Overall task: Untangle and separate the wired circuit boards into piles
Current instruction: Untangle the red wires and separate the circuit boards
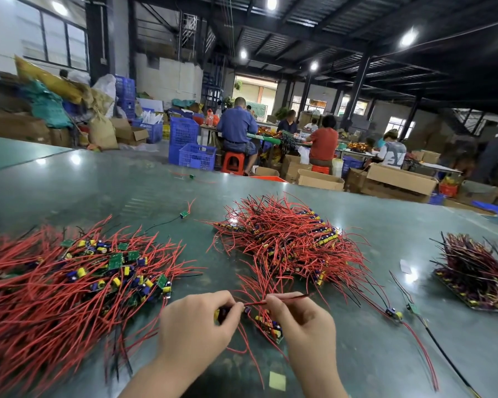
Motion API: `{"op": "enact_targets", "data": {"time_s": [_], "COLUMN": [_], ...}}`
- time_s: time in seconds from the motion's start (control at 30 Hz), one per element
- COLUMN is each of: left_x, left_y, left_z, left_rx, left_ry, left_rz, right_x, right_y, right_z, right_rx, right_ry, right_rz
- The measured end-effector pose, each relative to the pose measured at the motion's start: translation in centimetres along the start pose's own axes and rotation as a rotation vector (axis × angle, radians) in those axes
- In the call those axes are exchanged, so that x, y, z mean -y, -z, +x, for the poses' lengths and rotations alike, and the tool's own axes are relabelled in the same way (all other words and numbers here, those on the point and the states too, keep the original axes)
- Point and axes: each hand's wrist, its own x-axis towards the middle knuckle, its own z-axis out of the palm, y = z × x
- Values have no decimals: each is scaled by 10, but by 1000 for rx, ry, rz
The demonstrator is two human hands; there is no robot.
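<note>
Wired circuit boards are all over your green tabletop (pixel 385 231): the biggest heap (pixel 69 282) sprawls on your left with red leads fanning out, a tangled mound (pixel 288 242) sits in the middle, and a neater dark stack (pixel 477 271) is off near the right edge. Behind it all you've got a big warehouse room, with people on stools at other benches, blue crates (pixel 190 147) and cardboard boxes (pixel 400 179). The far half of the tabletop only has a couple of stray boards, like the one (pixel 183 214) past the left heap. Your left hand (pixel 196 326) has its fingers pinched on a small board (pixel 222 313), and your right hand (pixel 302 320) fingers pinch its red wire (pixel 288 296), just in front of the middle mound.
</note>
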Motion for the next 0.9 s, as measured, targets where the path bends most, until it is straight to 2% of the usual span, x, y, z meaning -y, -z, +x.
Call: {"op": "enact_targets", "data": {"time_s": [0.1, 0.4, 0.5, 0.57, 0.73, 0.9], "left_x": [4, 5, 7, 6, 7, 9], "left_y": [-4, -2, 1, 3, -1, -3], "left_z": [0, 1, 4, 4, 3, 5], "left_rx": [-21, -35, -22, -71, -161, -220], "left_ry": [57, 53, -11, -70, -144, -200], "left_rz": [20, -152, -56, -21, -35, -4], "right_x": [-2, -6, -9, -10, -12, -18], "right_y": [-6, 2, 0, 0, 11, 12], "right_z": [-4, 10, 8, 7, 13, 14], "right_rx": [10, -87, -67, -72, -165, -162], "right_ry": [37, -246, -252, -232, -198, -265], "right_rz": [-37, 309, 274, 240, 244, 250]}}
